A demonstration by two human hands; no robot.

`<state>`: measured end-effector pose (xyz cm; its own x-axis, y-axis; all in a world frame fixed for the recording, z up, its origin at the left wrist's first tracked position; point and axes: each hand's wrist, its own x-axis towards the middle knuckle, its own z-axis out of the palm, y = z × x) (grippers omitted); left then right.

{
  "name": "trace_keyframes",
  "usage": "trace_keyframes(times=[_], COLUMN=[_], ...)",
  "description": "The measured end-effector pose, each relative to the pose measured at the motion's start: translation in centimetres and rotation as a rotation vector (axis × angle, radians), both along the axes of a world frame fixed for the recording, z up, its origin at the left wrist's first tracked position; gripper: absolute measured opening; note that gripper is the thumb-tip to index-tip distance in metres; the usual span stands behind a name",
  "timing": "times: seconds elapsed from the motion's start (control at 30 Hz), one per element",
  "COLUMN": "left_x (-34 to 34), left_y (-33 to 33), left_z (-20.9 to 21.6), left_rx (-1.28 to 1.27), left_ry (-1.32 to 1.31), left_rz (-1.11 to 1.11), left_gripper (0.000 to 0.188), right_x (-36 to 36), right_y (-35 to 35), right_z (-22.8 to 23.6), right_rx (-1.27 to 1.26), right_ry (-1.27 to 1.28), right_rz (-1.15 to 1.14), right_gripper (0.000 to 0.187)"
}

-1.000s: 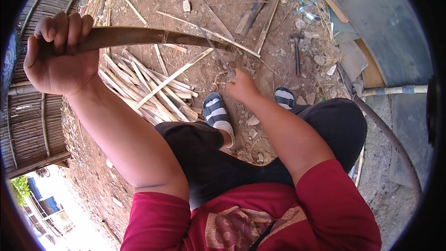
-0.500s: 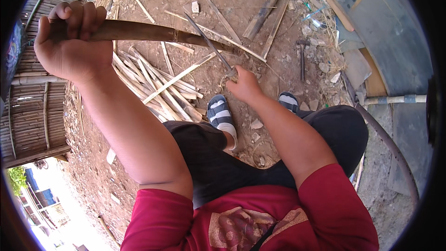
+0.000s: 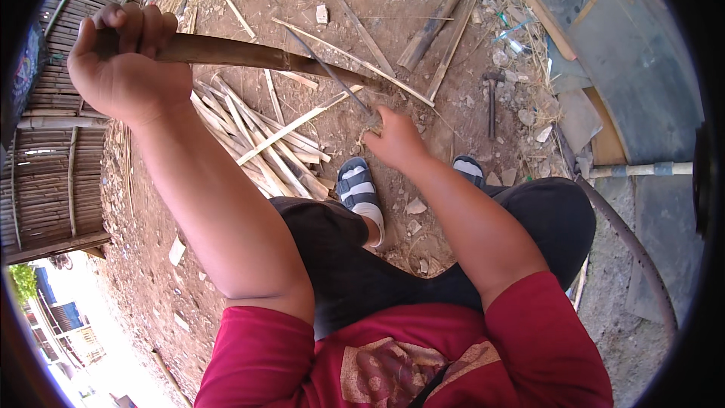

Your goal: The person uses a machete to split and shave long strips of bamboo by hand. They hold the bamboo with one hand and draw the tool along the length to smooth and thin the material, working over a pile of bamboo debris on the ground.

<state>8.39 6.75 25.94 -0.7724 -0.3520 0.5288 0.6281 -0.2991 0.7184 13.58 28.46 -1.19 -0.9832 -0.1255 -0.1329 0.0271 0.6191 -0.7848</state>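
Note:
Raised at the upper left, my left hand (image 3: 132, 64) is closed round one end of a brown split bamboo piece (image 3: 226, 51). The bamboo slants rightward and down, its far end low over the dirt. My right hand (image 3: 395, 138), near the middle, grips a long thin-bladed knife (image 3: 321, 62) by its handle, most of which the fingers hide. The blade points up and left and crosses the bamboo not far from its far end; whether the two touch I cannot tell. Below the bamboo lies a pile of pale split bamboo strips (image 3: 264, 140).
My sandalled left foot (image 3: 356, 185) stands beside the pile. A hammer (image 3: 492, 102) lies on the dirt to the right. Wooden pieces (image 3: 442, 15) lie farther back. Grey sheets (image 3: 634, 53) stand at the right, and a bamboo wall (image 3: 53, 189) is at the left.
My left hand and the bamboo have shifted slightly right. The knife's tip has swung a little to the left, while my right hand stays almost in place.

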Motion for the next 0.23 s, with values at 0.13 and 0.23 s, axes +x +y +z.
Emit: trace_keyframes(times=[0.13,0.23], left_x=[-0.3,-0.1], left_y=[-2.3,-2.4], left_z=[-0.5,-0.7], left_rx=[-0.010,0.014], left_ry=[0.021,0.020], left_rz=[-0.117,-0.096], left_gripper=[0.027,0.027], right_x=[-0.6,-1.3], right_y=[0.7,1.3], right_z=[2.2,6.3], right_rx=[0.036,-0.051], right_ry=[0.021,0.090], right_rz=[-0.001,-0.022], right_gripper=[0.054,0.058])
